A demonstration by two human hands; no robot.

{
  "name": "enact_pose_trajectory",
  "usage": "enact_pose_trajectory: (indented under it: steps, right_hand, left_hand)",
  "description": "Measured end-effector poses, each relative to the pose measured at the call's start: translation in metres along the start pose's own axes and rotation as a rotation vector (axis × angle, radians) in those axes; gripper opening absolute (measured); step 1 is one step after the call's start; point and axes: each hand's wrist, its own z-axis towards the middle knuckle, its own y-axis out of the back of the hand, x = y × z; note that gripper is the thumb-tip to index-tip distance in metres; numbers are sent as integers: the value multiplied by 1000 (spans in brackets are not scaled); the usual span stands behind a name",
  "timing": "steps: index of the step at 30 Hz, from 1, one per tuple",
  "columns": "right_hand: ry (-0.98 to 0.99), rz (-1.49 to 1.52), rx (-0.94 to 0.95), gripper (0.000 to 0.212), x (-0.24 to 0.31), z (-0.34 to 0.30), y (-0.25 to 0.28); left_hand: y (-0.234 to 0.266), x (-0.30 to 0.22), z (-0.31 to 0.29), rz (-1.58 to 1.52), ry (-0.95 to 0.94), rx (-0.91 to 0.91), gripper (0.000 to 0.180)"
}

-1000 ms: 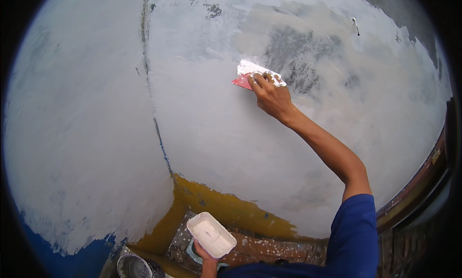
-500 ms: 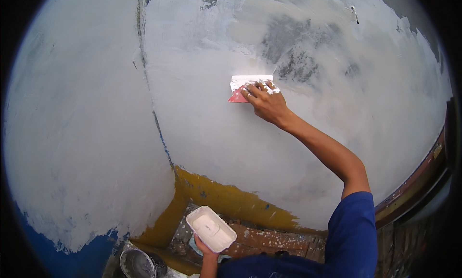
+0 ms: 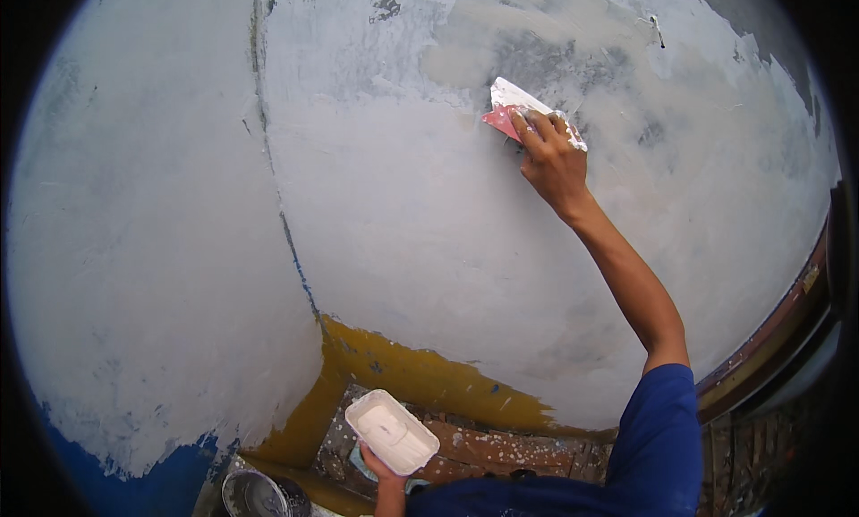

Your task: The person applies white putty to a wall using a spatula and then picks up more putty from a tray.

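Note:
My right hand is closed on a red putty scraper, its broad edge coated in white filler. The scraper is tilted against the wall, beside a dark grey, partly covered patch. Down near the bottom, my left hand grips a white rectangular tub from its lower left side. Pale, creamy filler lies in the tub. Most of the fingers of my left hand are hidden beneath it.
A dark bucket stands at the lower left. The wall corner has a cracked seam. Mustard paint and blue paint show below the filler. The floor is splattered with white. A nail-like thing sticks out at upper right.
My right hand has moved up and to the right with the scraper, which has turned from level to slanting. The tub in my left hand has shifted very slightly down.

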Motion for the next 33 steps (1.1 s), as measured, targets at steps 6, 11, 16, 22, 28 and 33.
enact_pose_trajectory:
  steps: [6,11,16,22,28,33]
  right_hand:
    - [83,186,251,44,75,-76,-21]
    - [18,280,74,43,48,26,-18]
    - [100,25,-193,39,28,128,-39]
    - [344,-156,29,26,62,43,-96]
    - [213,240,123,35,75,71,-36]
    - [36,-55,-66,33,3,178,-12]
  left_hand:
    - [4,0,3,21,-8,-2,70]
    - [3,-5,3,22,-12,15,70]
    - [1,-3,4,38,-53,34,70]
    - [1,0,2,-38,-25,3,70]
    - [23,-10,0,-10,-108,-49,70]
    - [28,-8,1,27,-135,-52,69]
